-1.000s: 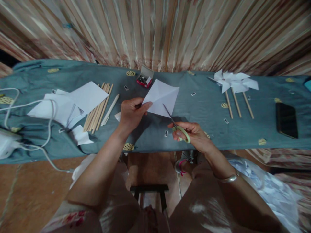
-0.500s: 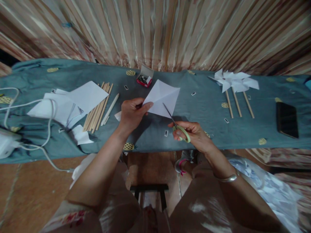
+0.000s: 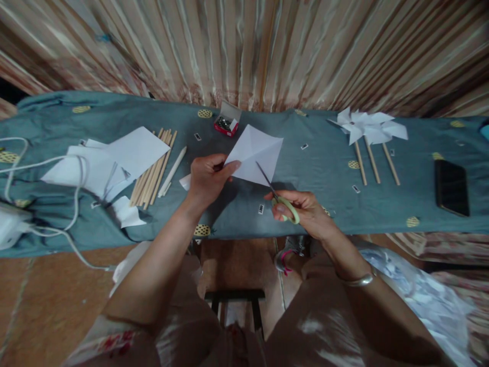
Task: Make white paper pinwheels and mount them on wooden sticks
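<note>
My left hand (image 3: 212, 176) pinches the left corner of a creased white paper square (image 3: 260, 150), thumb on top. In my right hand (image 3: 300, 206) is a pair of scissors (image 3: 286, 208) with pale green handles. Their dark blades reach in from the paper's lower corner toward its middle, and the blades look nearly closed; whether the lower blade is beneath the sheet I cannot tell. Beyond the paper stands an opened small red box (image 3: 226, 125) with shiny metal pieces in it.
On the left lie white paper sheets (image 3: 137, 150), several wooden sticks (image 3: 155, 173), a white pen (image 3: 173, 168) and white cables (image 3: 78, 193). Paper pinwheels (image 3: 370, 126) on sticks and a black phone (image 3: 452, 187) lie to the right on the teal cloth (image 3: 324, 163).
Almost nothing differs. The hands, paper and scissors hold the same position, with only a very slight shift of the view.
</note>
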A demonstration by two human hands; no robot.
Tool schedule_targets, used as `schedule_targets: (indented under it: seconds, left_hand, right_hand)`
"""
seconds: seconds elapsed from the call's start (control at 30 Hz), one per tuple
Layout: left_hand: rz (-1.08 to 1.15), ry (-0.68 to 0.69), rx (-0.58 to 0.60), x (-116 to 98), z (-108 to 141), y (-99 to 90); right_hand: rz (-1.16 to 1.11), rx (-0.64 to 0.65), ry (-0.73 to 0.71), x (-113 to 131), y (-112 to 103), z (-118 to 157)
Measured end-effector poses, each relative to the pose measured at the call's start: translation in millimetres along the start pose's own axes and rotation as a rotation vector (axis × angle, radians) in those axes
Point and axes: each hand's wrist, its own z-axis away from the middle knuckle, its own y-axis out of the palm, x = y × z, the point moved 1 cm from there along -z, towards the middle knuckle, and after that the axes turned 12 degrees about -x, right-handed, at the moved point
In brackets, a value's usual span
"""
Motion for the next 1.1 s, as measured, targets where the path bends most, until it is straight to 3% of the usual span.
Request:
schedule_targets:
  seconds: [0.9, 1.1]
  left_hand:
    - [-0.034, -0.005, 0.01, -2.3, 1.5, 0.6]
    - [-0.023, -0.004, -0.006, -2.7, 1.3, 1.5]
  right_hand:
    - [0.009, -0.018, 0.0, -2.0, 1.1, -1.4]
    - [0.012, 0.045, 0.057, 0.8, 1.3, 0.9]
